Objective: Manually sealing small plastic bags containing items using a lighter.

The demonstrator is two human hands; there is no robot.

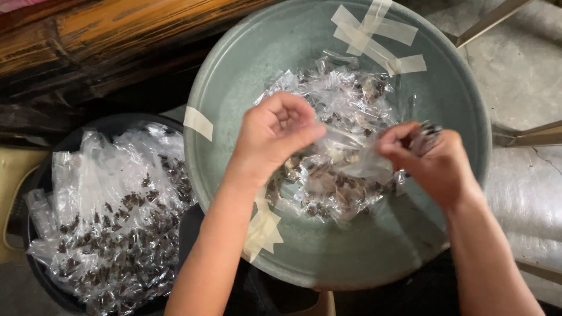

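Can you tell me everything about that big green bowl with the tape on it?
The big bowl is round, wide and shallow, dull grey-green, and looks like plastic. Strips of pale tape are stuck on its inside at the top, the left and the bottom. A pile of small clear wrappers with dark bits lies in its middle. Both hands, the left hand and the right hand, work over it, pinching a wrapper between them.
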